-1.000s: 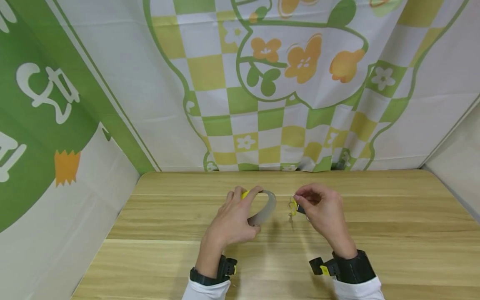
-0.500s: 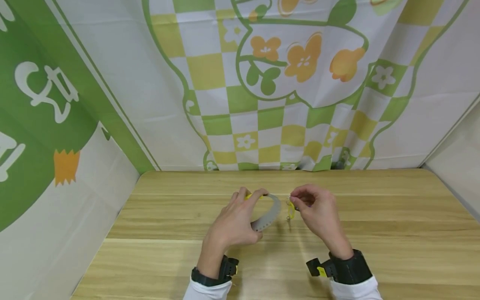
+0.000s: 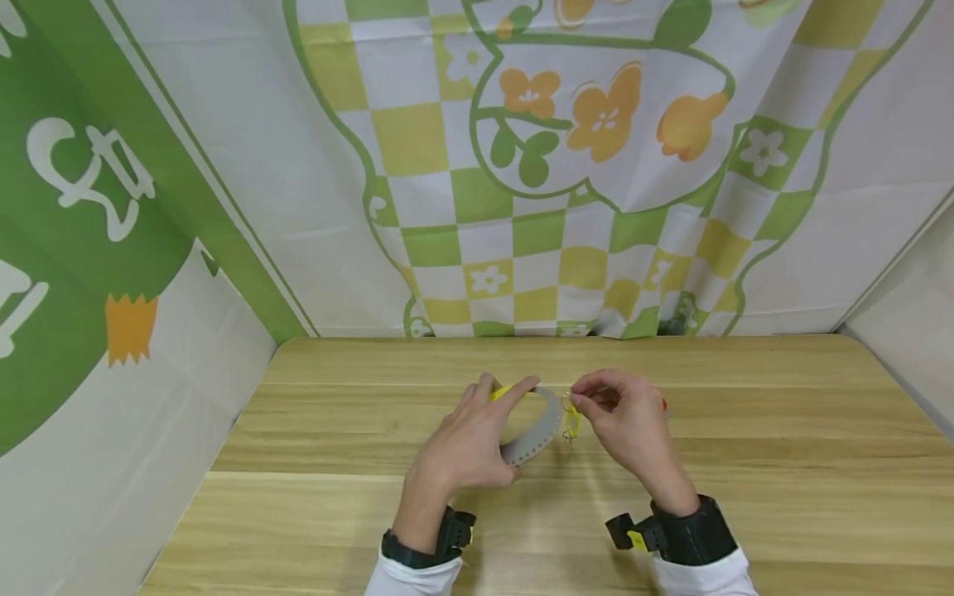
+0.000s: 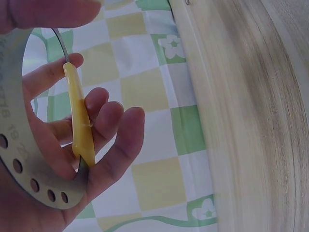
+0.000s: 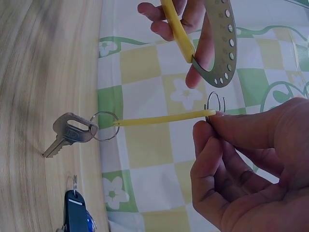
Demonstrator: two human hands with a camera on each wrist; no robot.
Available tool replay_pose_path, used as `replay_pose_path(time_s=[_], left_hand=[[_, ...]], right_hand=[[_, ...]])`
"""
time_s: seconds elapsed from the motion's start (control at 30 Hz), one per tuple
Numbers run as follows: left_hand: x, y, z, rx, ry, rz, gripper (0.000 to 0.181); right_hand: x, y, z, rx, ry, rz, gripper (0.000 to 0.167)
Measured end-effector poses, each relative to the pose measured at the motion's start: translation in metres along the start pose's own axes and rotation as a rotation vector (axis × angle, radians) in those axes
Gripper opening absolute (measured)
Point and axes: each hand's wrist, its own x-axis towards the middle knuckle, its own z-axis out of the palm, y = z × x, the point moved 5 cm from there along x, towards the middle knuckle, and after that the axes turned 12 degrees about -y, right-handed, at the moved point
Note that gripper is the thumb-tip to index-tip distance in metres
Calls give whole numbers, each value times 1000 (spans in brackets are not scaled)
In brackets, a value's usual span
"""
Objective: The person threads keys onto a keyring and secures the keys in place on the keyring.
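My left hand (image 3: 473, 439) grips a large flat metal key ring (image 3: 547, 430). It has a row of punched holes and a yellow grip (image 4: 79, 111), which my fingers curl around in the left wrist view. My right hand (image 3: 633, 422) pinches a small wire hook (image 5: 215, 101) at the end of a yellow strip (image 5: 164, 118). From the strip's other end, a split ring (image 5: 105, 125) carries a silver key (image 5: 75, 130). The hook is beside the large ring, and I see no contact between them.
A dark key fob (image 5: 75, 212) with a metal loop and a blue part shows low in the right wrist view; what supports it is hidden. A red bit (image 3: 665, 404) peeks out behind my right hand. The wooden table (image 3: 313, 513) ends at a patterned curtain (image 3: 484, 248).
My right hand has moved left with the key and yellow strip, closer to the large ring. My left hand has shifted slightly right, and the ring has turned to show its holes.
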Motion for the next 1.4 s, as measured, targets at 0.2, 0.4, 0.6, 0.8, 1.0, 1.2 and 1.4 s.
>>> replay_pose_path(time_s=[0.2,0.4,0.6,0.8,1.0,1.2,1.4], left_hand=[[0,0,0,8,-3,-2,112],[0,1,1,11,5,-16,109],[-1,2,1,37,9,-18,107],[0,3,1,64,16,-16,108],[0,3,1,77,19,-15,108],[0,3,0,74,17,-21,108],[0,2,1,69,11,-28,106]], right_hand=[[0,-2,0,9,-4,-22,10],[0,-4,2,9,-4,-33,10],[0,-4,3,7,-14,-24,10],[0,-5,4,-2,-21,-33,11],[-1,-6,5,-6,-31,-50,12],[-2,-10,6,-75,-11,-122,15],[-5,-16,8,-213,14,-240,19]])
